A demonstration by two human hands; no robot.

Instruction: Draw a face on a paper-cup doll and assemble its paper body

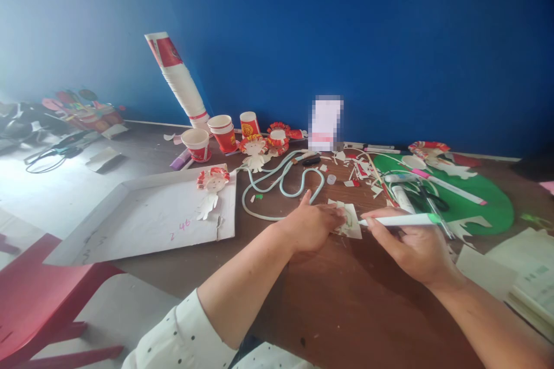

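Fingers (332, 217) outstretched, the left hand (310, 228) presses a small paper (355, 229) to the table (346, 305); right of it, the right hand (418, 251) pinches a marker (407, 220) near the paper's edge. Drawing seems in hand, and another stroke likely calls for steady paper.

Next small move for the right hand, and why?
I'd probably slide the marker slightly left, onto the small paper: the right hand holds its tip near the paper's right edge, the left hand rests on the opposite side, seemingly steadying it, and green marking shows between.
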